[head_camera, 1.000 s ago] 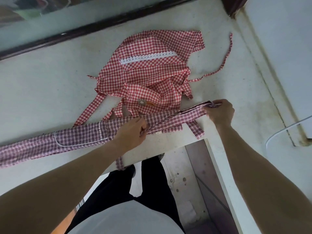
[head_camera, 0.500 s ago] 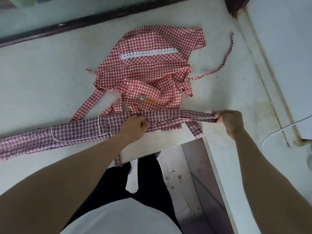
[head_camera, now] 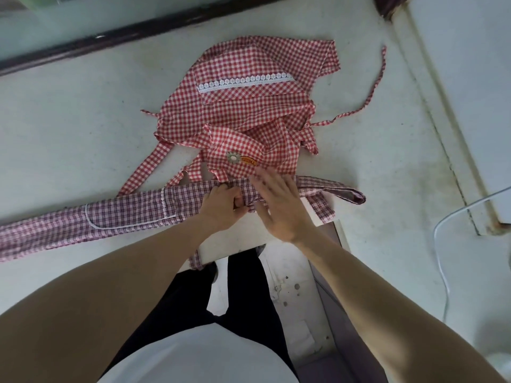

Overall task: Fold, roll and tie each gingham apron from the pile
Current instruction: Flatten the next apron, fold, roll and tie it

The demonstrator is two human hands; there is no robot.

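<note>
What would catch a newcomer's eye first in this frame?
Two hands meet at the table's near edge: the left hand grips a long, folded dark-checked apron stretched leftward, while the right hand lies flat on it. Just behind sits a crumpled red gingham apron with a white lace strip.

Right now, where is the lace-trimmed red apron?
Head view: the red apron lies crumpled at centre, just beyond the folded purple apron that both hands work on.
</note>
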